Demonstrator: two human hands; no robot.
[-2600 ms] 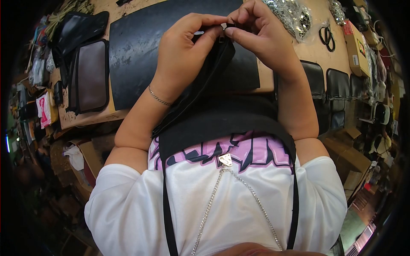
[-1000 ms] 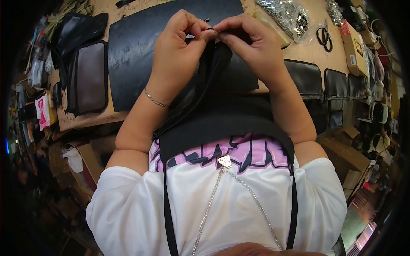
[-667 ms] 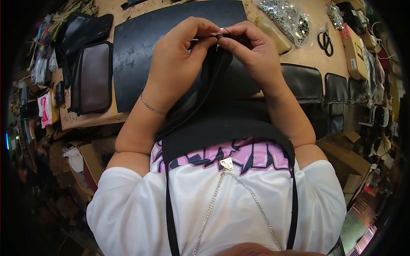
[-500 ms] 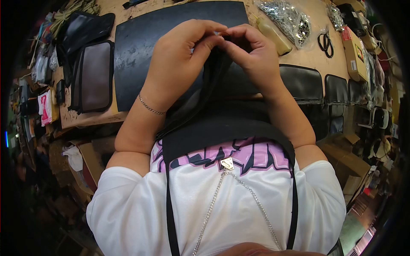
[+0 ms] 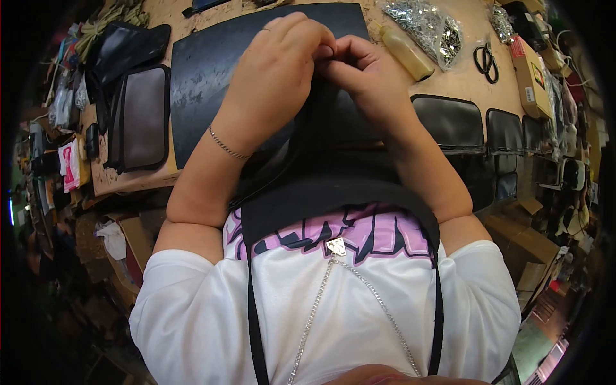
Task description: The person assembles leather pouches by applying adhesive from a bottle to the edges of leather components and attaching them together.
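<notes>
My left hand [image 5: 282,67] is closed, its fingertips curled together over the black mat [image 5: 205,83]. Close against it, my right hand [image 5: 372,77] has its thumb and forefinger pinched at the same spot. A black strap-like piece [image 5: 300,131] hangs from between the hands towards the black apron [image 5: 333,176]. The end at the fingertips is covered by the fingers, and any small part there cannot be made out.
Brown and black pouches [image 5: 144,119] lie at the left. A bottle of yellowish liquid [image 5: 407,52], a bag of metal parts [image 5: 427,29], scissors [image 5: 486,63] and a box [image 5: 531,77] are at the right. Black panels [image 5: 447,122] line the table's front edge.
My left hand has rolled over so its back faces up, with the fingers curled down. Both hands have shifted slightly left, and the strap piece shows less between them.
</notes>
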